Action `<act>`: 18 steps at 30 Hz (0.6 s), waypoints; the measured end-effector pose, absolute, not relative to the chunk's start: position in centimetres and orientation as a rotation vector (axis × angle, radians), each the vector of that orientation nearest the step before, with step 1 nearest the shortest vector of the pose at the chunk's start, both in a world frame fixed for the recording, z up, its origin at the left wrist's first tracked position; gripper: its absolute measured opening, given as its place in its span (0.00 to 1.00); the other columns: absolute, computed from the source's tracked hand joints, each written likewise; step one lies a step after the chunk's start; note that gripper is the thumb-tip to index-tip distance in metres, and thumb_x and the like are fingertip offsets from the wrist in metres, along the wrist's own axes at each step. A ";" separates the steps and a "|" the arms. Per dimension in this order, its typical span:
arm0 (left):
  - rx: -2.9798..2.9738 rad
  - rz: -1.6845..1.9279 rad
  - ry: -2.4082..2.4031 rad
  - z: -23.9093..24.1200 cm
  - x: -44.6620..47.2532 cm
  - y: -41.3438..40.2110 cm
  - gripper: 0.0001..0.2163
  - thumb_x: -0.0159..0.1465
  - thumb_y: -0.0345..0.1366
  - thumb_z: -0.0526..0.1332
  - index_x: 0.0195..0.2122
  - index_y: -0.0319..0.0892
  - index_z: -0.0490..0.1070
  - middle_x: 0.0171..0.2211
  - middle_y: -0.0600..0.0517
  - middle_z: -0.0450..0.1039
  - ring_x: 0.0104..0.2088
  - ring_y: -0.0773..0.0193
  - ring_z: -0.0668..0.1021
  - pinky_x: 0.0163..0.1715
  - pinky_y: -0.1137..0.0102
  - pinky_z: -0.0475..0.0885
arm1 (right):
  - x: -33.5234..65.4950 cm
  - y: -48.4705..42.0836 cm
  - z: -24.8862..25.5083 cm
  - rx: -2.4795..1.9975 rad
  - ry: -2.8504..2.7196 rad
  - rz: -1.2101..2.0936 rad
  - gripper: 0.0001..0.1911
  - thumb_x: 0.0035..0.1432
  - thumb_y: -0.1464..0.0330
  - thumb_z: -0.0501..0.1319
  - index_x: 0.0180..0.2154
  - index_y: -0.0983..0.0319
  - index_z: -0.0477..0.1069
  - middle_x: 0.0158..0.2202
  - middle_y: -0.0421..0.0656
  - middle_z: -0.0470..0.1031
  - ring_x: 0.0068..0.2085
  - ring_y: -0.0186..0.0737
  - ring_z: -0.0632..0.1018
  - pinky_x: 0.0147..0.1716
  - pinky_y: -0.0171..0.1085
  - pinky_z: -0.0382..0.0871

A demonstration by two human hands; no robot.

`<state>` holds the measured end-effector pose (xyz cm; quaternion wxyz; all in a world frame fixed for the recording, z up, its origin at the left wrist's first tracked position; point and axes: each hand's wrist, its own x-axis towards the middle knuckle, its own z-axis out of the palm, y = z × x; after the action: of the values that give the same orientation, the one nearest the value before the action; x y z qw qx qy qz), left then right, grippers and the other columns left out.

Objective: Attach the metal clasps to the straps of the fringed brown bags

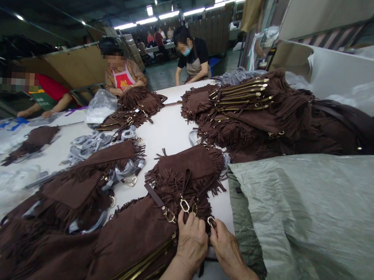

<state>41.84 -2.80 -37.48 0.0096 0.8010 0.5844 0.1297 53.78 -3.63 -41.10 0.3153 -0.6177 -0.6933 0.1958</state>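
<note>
Our left hand (193, 238) and right hand (226, 245) pinch 2 metal rings (184, 205) by the fringed bag (188, 162), seemingly aligning them, so a steady grip matters next.

Fringed suede-look bag (188, 159) is plain dark brown, oval metal clip (187, 206) pale gold, thin metal zippers (242, 92) brassy gold, flat tabletop (165, 132) white, crinkled plastic sheet (312, 207) pale grey-green, coiled wrapped straps (90, 144) grey, bib apron (123, 79) red with yellow print.

No text legible; yellow marking (123, 84) on red apron (119, 76) too small and blurred to read
</note>
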 end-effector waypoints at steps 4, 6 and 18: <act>2.489 0.517 1.805 -37.4 41.6 -2.6 0.07 0.56 0.28 0.52 0.22 0.42 0.63 0.23 0.54 0.66 0.37 0.62 0.69 0.53 0.55 0.50 | 53.6 -3.5 -41.6 -1.635 -1.892 0.523 0.11 0.55 0.73 0.45 0.38 0.62 0.62 0.29 0.44 0.74 0.29 0.39 0.77 0.26 0.34 0.70; 2.502 0.546 1.785 -37.5 41.5 -2.5 0.08 0.56 0.28 0.53 0.21 0.42 0.63 0.22 0.54 0.66 0.37 0.62 0.70 0.53 0.56 0.50 | 53.4 -3.4 -42.1 -1.627 -1.928 0.512 0.11 0.55 0.73 0.45 0.38 0.63 0.61 0.29 0.45 0.73 0.29 0.39 0.77 0.25 0.34 0.69; 2.547 0.691 1.707 -37.0 41.3 -2.2 0.08 0.55 0.25 0.53 0.20 0.41 0.61 0.21 0.56 0.64 0.35 0.64 0.70 0.52 0.57 0.50 | 52.3 -2.8 -41.8 -1.527 -1.994 0.609 0.09 0.58 0.73 0.43 0.37 0.62 0.59 0.28 0.44 0.70 0.29 0.39 0.75 0.25 0.34 0.67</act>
<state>41.26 -2.22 -36.99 -0.0008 0.8104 0.5430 0.2199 52.32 -2.84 -41.77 0.2749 -0.5682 -0.7418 0.2267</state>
